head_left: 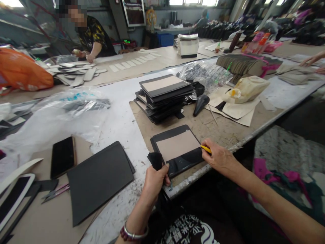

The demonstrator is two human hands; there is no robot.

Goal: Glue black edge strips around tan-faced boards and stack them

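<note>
In front of me lies a black panel [182, 159] with a beige strip [179, 145] across its middle. My right hand [215, 156] is closed around a thin yellow tool [206, 149], its tip at the panel's right edge; I cannot tell its exact kind. My left hand [156, 178] grips a bunch of black strips [155, 160] at the panel's near left corner, the thumb beside the panel. Behind the panel stands a stack of similar panels [165, 96], with a dark pointed object [201, 104] to its right.
Left of me lie a dark flat sheet [101, 179], a phone [63, 156] and thread snips [56, 193]. Clear plastic [83, 105] covers the table's left part. A stained beige bag [250, 88] sits at right. Across the table a person [95, 37] handles pale pieces.
</note>
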